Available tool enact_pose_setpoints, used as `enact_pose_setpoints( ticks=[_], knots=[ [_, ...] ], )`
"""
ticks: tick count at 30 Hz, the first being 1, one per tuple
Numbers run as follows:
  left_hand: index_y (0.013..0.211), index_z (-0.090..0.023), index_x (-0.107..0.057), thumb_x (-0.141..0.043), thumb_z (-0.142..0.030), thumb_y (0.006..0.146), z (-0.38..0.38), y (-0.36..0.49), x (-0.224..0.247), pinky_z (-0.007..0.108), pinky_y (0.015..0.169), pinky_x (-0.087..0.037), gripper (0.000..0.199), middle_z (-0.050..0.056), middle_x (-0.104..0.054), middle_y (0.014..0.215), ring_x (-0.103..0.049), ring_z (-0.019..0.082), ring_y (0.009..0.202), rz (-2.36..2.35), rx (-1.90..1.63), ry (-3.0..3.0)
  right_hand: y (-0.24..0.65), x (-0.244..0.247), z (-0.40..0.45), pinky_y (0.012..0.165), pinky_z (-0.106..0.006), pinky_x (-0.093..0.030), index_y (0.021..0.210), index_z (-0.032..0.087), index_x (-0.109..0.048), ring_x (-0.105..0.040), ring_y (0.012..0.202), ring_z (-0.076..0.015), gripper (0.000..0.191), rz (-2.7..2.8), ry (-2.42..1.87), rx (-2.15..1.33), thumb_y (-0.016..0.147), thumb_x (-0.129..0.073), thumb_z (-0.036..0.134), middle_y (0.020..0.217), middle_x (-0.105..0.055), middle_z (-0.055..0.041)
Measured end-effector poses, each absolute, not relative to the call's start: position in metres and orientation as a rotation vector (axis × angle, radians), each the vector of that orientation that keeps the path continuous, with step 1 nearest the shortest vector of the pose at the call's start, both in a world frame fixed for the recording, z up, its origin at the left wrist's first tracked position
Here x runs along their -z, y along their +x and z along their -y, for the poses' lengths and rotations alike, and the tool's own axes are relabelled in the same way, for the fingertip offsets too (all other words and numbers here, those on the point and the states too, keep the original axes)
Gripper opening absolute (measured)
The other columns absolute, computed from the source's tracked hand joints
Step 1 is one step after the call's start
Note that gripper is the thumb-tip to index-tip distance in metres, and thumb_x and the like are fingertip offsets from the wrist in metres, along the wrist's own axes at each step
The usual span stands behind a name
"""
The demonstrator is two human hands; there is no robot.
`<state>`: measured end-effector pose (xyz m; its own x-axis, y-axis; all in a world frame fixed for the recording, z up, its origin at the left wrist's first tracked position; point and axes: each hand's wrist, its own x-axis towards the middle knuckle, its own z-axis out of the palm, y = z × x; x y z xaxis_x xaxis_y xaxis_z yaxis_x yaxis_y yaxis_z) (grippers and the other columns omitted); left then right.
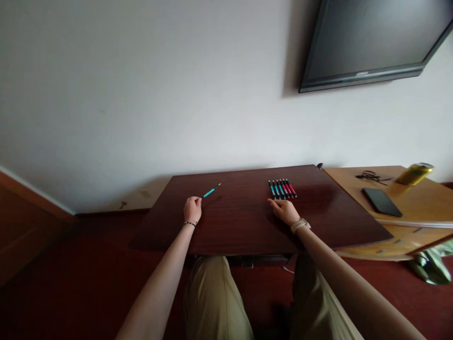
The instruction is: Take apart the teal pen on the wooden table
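forearms [159, 278] over table edge [240, 252] — left fingers [197, 200] pinch pen [211, 191], right fingers [273, 202] unclear — open room between

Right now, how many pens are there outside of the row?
1: the light-blue pen, at the left hand. The row of pens is beside the right hand. A pen under either hand would be hidden.

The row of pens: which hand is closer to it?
Your right. The right hand is just below the near ends of the row of pens. The left hand is farther off to the left, holding one blue pen.
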<state>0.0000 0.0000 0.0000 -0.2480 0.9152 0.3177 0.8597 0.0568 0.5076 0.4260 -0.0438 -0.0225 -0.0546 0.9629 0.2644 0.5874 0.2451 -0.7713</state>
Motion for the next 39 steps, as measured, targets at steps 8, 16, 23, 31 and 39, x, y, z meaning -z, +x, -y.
enact_pose_setpoints(
  ticks=[8, 16, 23, 31, 39],
  knots=[
    [0.099, -0.021, -0.066, -0.057, -0.026, 0.102, 0.039, 0.102, 0.017, 0.032, 0.087, -0.053, 0.011, 0.006, -0.07, 0.102, -0.067, 0.02, 0.094, -1.56, -1.092, 2.16, 0.424, 0.019, 0.045, 0.054, -0.029, -0.05, 0.108, 0.024, -0.063, -0.063, 0.052, -0.0169, 0.045, 1.643, -1.27, -0.774, 0.094, -0.06, 0.067, 0.078, -0.075, -0.0025],
    [0.1, -0.021, -0.061, -0.052, -0.025, 0.105, 0.051, 0.113, 0.014, 0.033, 0.089, -0.051, 0.011, 0.007, -0.064, 0.103, -0.064, 0.02, 0.096, -1.323, -1.183, 2.221, 0.426, 0.019, 0.047, 0.069, -0.032, -0.059, 0.123, 0.026, -0.07, -0.072, 0.072, -0.0195, 0.044, 1.796, -1.169, -0.849, 0.088, -0.074, 0.053, 0.096, -0.079, -0.0041],
    [0.102, -0.021, -0.061, -0.052, -0.029, 0.105, 0.055, 0.115, 0.009, 0.03, 0.083, -0.051, 0.012, 0.006, -0.065, 0.104, -0.063, 0.018, 0.092, -1.293, -1.191, 2.177, 0.427, 0.016, 0.05, 0.075, -0.033, -0.056, 0.111, 0.025, -0.075, -0.072, 0.08, -0.0222, 0.035, 1.808, -1.198, -0.777, 0.089, -0.072, 0.052, 0.095, -0.079, -0.0043],
    [0.103, -0.022, -0.061, -0.052, -0.027, 0.105, 0.057, 0.115, 0.008, 0.032, 0.087, -0.052, 0.011, 0.006, -0.065, 0.105, -0.064, 0.019, 0.096, -1.266, -1.155, 2.2, 0.426, 0.012, 0.052, 0.073, -0.033, -0.054, 0.099, 0.024, -0.075, -0.07, 0.074, -0.0217, 0.034, 1.805, -1.173, -0.809, 0.093, -0.065, 0.055, 0.088, -0.079, -0.0043],
    [0.102, -0.022, -0.062, -0.052, -0.029, 0.105, 0.055, 0.116, 0.012, 0.032, 0.088, -0.052, 0.012, 0.005, -0.069, 0.104, -0.066, 0.019, 0.096, -1.292, -1.072, 2.139, 0.429, 0.012, 0.051, 0.078, -0.035, -0.055, 0.098, 0.024, -0.077, -0.071, 0.082, -0.0237, 0.032, 1.799, -1.178, -0.778, 0.091, -0.069, 0.054, 0.091, -0.079, -0.0048]
  ],
)
